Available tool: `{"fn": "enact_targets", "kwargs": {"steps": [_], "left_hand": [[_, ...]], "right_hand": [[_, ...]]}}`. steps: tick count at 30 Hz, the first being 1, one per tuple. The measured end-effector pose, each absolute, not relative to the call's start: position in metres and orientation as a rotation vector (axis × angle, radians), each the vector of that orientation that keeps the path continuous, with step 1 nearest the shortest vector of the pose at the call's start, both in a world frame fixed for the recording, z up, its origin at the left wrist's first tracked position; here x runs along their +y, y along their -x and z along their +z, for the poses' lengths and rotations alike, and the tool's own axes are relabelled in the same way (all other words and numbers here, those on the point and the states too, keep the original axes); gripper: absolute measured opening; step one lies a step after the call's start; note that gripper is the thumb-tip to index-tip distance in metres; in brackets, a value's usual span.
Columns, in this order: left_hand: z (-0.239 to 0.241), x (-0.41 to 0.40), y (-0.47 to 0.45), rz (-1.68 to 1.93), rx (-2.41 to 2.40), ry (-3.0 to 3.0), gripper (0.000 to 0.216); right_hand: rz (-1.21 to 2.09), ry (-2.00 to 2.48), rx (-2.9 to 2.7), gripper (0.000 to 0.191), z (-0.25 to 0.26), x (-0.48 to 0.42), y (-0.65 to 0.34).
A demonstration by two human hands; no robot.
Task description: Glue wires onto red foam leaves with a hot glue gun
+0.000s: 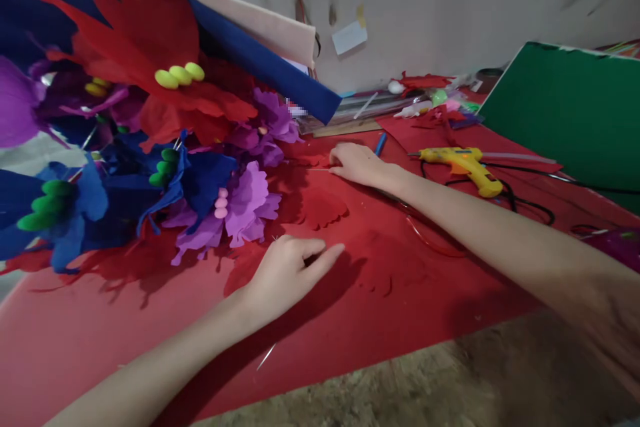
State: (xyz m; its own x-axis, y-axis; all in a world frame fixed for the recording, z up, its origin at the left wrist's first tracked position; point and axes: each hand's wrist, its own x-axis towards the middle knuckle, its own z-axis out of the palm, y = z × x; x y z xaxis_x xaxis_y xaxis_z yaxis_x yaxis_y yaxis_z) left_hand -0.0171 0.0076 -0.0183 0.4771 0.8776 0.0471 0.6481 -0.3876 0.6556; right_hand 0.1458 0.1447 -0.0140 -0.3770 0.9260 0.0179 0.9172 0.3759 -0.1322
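Note:
My left hand (290,270) lies on a big red foam sheet (350,320), fingers loosely curled and pressed down near a red petal cutout (320,208); whether it pinches anything I cannot make out. My right hand (356,163) reaches farther back, its fingertips pinched at a thin wire beside more red cutouts (307,161). To the left stands a bunch of foam flowers (150,140) in red, blue and purple with green and yellow centres.
A yellow glue gun (467,165) with a black cord lies at the right on the red sheet. A green foam sheet (570,107) leans at the far right. Blue and cream rolled sheets (270,53) sit behind the flowers. Small craft clutter (430,103) lines the wall.

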Motion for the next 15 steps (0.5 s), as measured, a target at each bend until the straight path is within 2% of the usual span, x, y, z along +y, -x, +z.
{"fn": "enact_targets", "kwargs": {"steps": [5,9,15], "left_hand": [[-0.025,0.008,0.021,0.656,1.023,-2.363,0.017],[-0.034,0.008,0.019,0.444,0.694,-2.764,0.033],[-0.037,0.007,0.018,0.283,0.675,-2.891,0.032]], "right_hand": [[0.184,1.768,-2.580,0.030,-0.024,0.160,-0.135],[0.184,1.739,-2.603,0.031,-0.027,0.157,-0.138],[0.228,1.643,-2.537,0.022,-0.018,0.143,-0.154]]}}
